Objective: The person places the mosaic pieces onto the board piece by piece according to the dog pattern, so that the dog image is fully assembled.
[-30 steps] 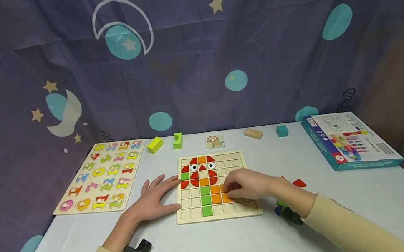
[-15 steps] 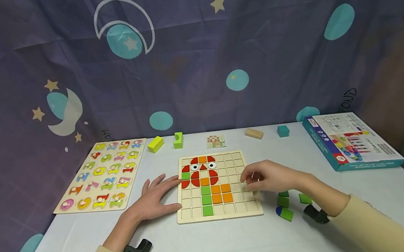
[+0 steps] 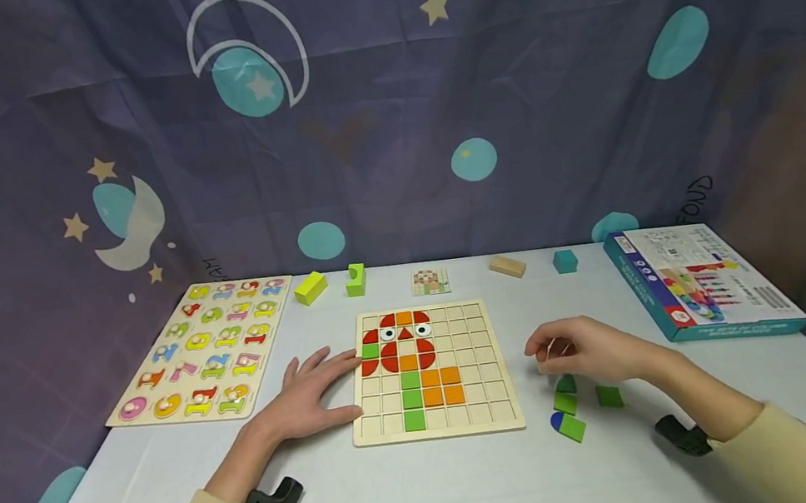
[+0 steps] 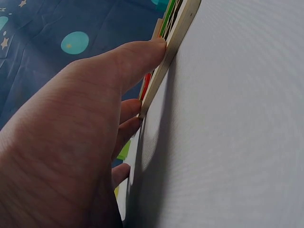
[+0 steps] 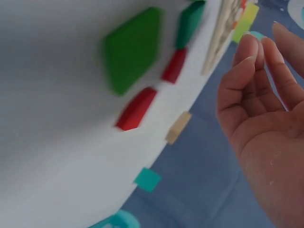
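A wooden grid board lies mid-table, partly filled with red, orange and green tiles and two round eye pieces. My left hand rests along its left edge, fingers spread and touching the rim; in the left wrist view the thumb presses the board's side. To the right of the board my right hand hovers with loosely bent fingers, nothing visible between them. Below it lie loose green tiles, another green tile and a blue rounded piece. Red pieces show in the right wrist view.
A number puzzle board lies at the left. Along the back are yellow-green blocks, a small pattern card, a wooden block and a teal cube. A flat box stands back right.
My right hand has left the orange tiles on the board and moved right, over the loose pieces. The left hand has stayed put.
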Demonstrator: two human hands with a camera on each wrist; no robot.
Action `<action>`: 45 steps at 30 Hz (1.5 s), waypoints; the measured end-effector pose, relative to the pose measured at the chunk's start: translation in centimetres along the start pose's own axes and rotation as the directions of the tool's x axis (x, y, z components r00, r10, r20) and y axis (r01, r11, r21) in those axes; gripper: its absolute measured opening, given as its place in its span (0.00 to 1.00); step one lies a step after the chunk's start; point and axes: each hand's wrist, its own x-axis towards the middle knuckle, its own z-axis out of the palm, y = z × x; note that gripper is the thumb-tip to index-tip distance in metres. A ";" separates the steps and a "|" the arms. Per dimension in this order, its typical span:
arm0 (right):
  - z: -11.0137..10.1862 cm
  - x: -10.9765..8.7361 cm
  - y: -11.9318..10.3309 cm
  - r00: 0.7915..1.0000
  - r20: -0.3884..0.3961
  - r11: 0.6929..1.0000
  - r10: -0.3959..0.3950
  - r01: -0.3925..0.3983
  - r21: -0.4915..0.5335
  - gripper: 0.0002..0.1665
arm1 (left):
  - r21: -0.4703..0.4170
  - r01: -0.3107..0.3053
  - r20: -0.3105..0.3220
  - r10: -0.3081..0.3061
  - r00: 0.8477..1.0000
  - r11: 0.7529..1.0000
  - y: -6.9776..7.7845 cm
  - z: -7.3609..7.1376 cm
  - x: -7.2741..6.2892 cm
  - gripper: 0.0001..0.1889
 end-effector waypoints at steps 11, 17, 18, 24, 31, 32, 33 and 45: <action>0.0 -2.4 2.9 0.999 0.030 0.999 0.035 -0.035 -0.010 0.12 | -0.001 -0.007 0.001 0.007 1.000 1.000 0.0 0.0 0.0 0.39; 0.2 -2.8 3.7 1.000 0.027 1.000 0.002 -0.001 -0.026 0.12 | -0.002 -0.001 0.002 0.001 1.000 1.000 0.0 0.0 0.0 0.39; 0.3 -2.8 3.7 1.000 0.026 1.000 -0.001 0.002 -0.031 0.12 | -0.002 0.000 0.002 0.000 1.000 1.000 0.0 0.0 0.0 0.39; 0.6 -2.5 3.3 0.999 0.030 0.997 0.017 -0.014 -0.079 0.12 | -0.003 -0.006 -0.001 0.006 1.000 1.000 0.0 -0.1 -0.1 0.39; 0.8 -2.4 3.2 0.999 0.027 0.995 0.027 -0.025 -0.101 0.11 | -0.005 -0.009 -0.001 0.009 1.000 1.000 0.1 -0.1 -0.1 0.39; 0.8 -2.4 3.2 0.999 0.026 0.994 0.025 -0.022 -0.104 0.11 | -0.005 -0.008 0.000 0.008 1.000 1.000 0.1 -0.1 -0.1 0.39; 0.9 -2.4 3.2 0.999 0.025 0.994 0.021 -0.019 -0.106 0.11 | -0.005 -0.006 0.000 0.006 1.000 1.000 0.1 -0.1 -0.1 0.39; 0.4 -2.0 2.8 0.999 0.016 0.997 0.049 -0.048 -0.057 0.05 | 0.009 -0.016 -0.009 0.016 1.000 1.000 -0.1 0.0 -0.1 0.38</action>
